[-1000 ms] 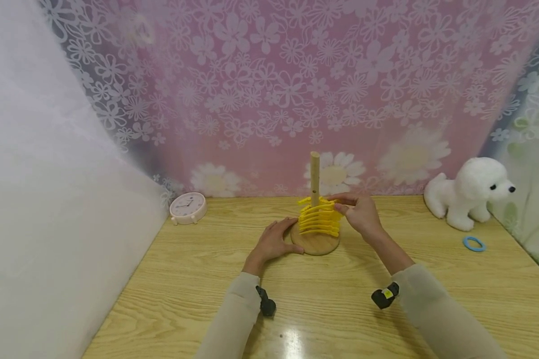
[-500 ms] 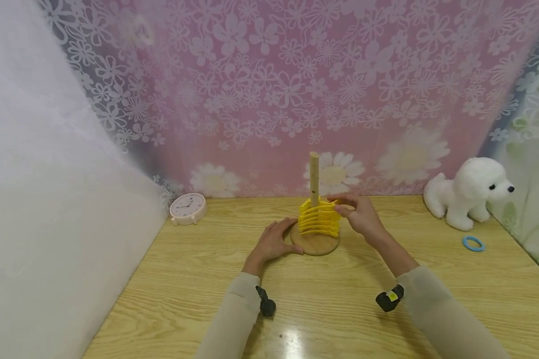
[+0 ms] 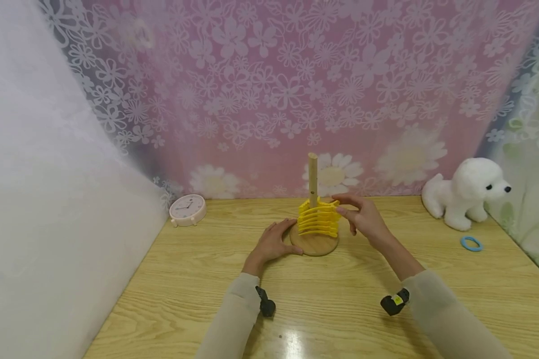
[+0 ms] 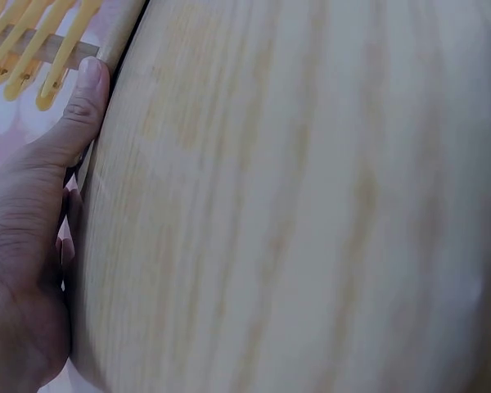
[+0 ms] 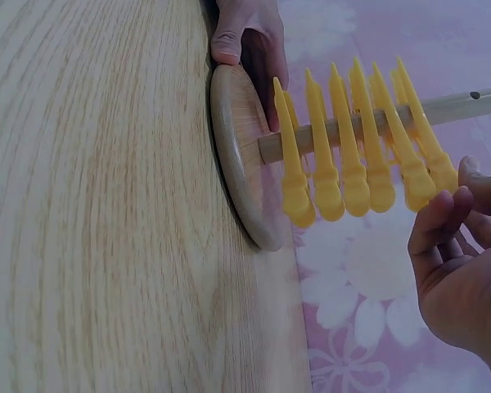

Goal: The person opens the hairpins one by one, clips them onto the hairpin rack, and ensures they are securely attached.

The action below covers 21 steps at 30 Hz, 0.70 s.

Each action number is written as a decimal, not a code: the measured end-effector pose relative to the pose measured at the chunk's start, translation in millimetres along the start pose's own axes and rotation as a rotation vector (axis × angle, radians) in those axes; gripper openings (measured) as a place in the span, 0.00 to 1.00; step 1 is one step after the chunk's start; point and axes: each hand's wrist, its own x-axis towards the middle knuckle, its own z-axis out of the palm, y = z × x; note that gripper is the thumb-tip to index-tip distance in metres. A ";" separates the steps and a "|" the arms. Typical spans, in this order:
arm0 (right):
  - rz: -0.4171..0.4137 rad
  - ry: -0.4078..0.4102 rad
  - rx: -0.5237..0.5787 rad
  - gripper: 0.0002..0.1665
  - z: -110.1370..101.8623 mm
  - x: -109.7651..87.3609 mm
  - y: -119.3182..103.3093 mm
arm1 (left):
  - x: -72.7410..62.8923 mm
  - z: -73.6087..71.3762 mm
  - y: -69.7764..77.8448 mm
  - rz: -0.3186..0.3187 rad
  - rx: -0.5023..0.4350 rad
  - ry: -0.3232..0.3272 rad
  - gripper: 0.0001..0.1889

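A wooden pole [image 3: 313, 174] rises from a round wooden base [image 3: 315, 246] on the table. Several yellow plastic pieces [image 3: 316, 223], slender with rounded ends, are stacked around the lower pole. My left hand [image 3: 271, 243] grips the base's left edge, thumb at the front and fingers spread toward the back. With thumb and fingertips, my right hand [image 3: 364, 219] pinches the rounded end of the top yellow piece [image 5: 423, 135] on the stack's right side. In the left wrist view the left thumb [image 4: 86, 90] lies along the base's edge.
A pink alarm clock [image 3: 187, 210] is at the back left. The white plush dog [image 3: 467, 192] stands at the back right, with a blue ring [image 3: 471, 244] in front of it. Behind the table [image 3: 197, 299] hangs a flowered pink curtain [image 3: 269, 99].
The top yellow piece, tilted up on its left a second ago, now lies more level on the stack. My right forearm has shifted slightly right; the left hand stays on the base.
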 end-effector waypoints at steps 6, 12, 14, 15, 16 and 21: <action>-0.007 0.021 0.023 0.26 -13.6 -13.3 -4.7 | 2.0 -0.2 -1.8 0.015 0.002 -0.001 0.52; -0.030 0.031 0.001 0.27 -36.2 -32.6 -7.9 | 7.6 -0.4 -5.5 0.014 0.022 -0.013 0.52; -0.029 0.027 0.007 0.26 -44.7 -40.8 -6.8 | 8.8 -0.6 -6.3 0.021 0.028 -0.018 0.52; -0.029 0.023 0.005 0.26 -48.8 -44.7 -6.1 | 8.7 -1.4 -6.0 0.025 0.029 -0.023 0.52; -0.027 0.016 -0.003 0.26 -52.6 -48.3 -5.3 | 8.4 -1.9 -6.2 0.028 0.036 -0.028 0.52; -0.015 -0.048 -0.077 0.26 -67.2 -62.7 -1.7 | -3.7 -12.3 -7.6 0.041 0.066 -0.084 0.51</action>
